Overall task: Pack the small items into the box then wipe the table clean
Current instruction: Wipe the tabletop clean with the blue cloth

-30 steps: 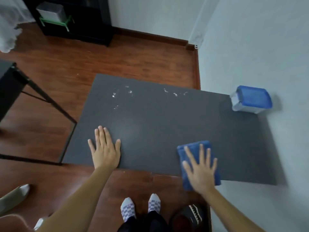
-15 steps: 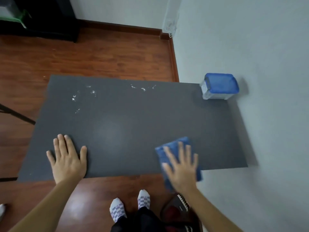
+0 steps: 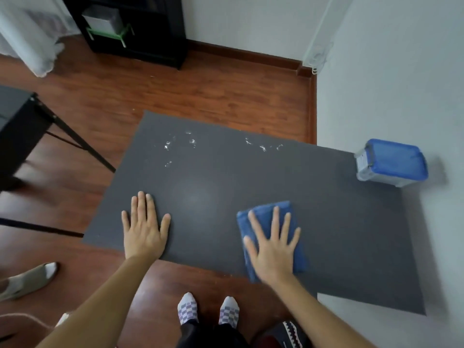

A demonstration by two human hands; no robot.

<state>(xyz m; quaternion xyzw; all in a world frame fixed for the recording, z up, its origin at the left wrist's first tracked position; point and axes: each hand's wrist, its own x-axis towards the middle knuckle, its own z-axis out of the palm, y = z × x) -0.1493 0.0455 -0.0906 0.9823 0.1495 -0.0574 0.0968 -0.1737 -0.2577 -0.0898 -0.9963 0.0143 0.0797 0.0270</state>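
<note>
A dark grey table fills the middle of the view. My right hand lies flat, fingers spread, on a folded blue cloth near the front edge. My left hand rests flat on the bare tabletop, holding nothing. White smears and crumbs mark the far left of the table, with a second patch of white crumbs near the far edge. A clear box with a shut blue lid stands at the far right corner against the wall.
A white wall runs along the table's right side. A black table with thin legs stands to the left, a black shelf further back. Another person's shoe is on the wooden floor at left.
The camera view swung left and right; both hands stay flat in about the same places, the right one still pressing the blue cloth near the front edge.
</note>
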